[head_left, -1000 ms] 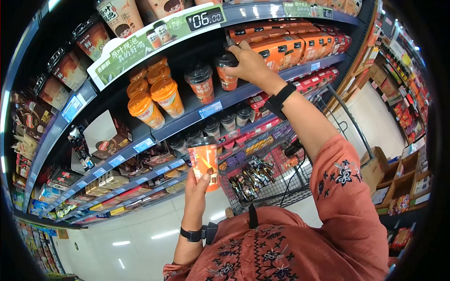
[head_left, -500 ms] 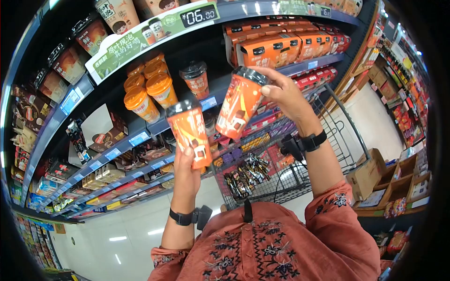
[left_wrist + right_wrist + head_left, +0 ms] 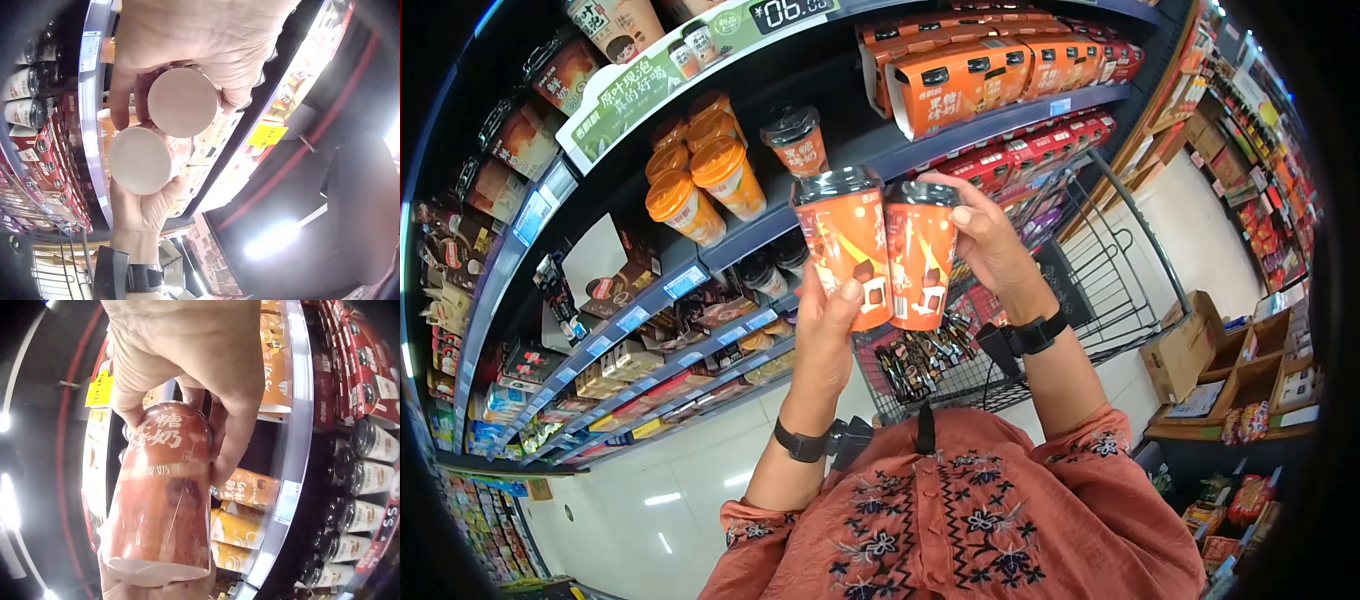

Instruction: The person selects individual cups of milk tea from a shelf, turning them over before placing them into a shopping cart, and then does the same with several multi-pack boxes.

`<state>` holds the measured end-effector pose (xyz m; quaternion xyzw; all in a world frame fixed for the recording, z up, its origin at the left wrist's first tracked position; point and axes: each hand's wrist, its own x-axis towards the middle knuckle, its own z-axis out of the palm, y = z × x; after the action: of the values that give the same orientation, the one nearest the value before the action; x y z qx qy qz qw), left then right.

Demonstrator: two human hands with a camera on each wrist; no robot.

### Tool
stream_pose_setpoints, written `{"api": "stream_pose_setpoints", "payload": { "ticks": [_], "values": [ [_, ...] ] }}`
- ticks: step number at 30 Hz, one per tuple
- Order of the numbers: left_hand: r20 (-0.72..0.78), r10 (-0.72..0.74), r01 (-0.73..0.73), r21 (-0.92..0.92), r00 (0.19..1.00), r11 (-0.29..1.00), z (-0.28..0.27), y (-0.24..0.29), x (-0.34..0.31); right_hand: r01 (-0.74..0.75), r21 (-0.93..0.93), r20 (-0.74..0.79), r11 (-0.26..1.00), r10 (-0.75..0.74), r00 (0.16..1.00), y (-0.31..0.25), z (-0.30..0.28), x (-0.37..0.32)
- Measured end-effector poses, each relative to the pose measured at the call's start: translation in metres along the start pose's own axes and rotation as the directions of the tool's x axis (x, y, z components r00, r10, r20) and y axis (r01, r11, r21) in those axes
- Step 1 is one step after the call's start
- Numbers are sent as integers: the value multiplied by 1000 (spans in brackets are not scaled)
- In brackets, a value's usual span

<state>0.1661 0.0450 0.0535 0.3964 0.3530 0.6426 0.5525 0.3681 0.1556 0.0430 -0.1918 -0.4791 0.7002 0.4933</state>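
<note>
While both stand upright and touching before the grey store shelves (image 3: 1000, 120), the left hand (image 3: 825, 345) clasps its orange, black-lidded paper cup (image 3: 840, 240) from below, thumb across the front. Beside it, the right hand (image 3: 990, 245) curls round a matching orange lidded cup (image 3: 920, 255) from the right, long axes parallel.

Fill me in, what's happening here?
A person stands at a shop shelf. The left hand grips the left cup and the right hand grips the right cup. Both cups are orange with black lids, upright, side by side and touching. A matching cup stands on the shelf beside orange-lidded cups. A wire shopping cart below holds snack packets.
</note>
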Motion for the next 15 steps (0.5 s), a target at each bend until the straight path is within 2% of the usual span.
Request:
{"api": "stream_pose_setpoints", "payload": {
  "ticks": [6, 7, 10, 13, 15],
  "values": [
    [-65, -7, 11, 64, 998, 998, 5, -3, -8, 42, 232, -91, 972, -21, 996, 34, 16, -7],
    [-75, -1, 6, 73, 997, 997, 5, -3, -8, 10, 217, -101, 976, 13, 995, 38, 19, -9],
    [-81, -36, 43, 87, 996, 995, 0, -4, -10, -142, 319, 26, 937, 141, 990, 45, 26, -17],
    [-127, -15, 28, 105, 992, 994, -5, -9, -9, -186, 277, 16, 943, 189, 982, 42, 39, -22],
    [-129, -27, 33, 49, 991, 998, -13, -12, -9, -182, 208, 18, 961, 182, 983, 41, 39, -22]
  ]
}}
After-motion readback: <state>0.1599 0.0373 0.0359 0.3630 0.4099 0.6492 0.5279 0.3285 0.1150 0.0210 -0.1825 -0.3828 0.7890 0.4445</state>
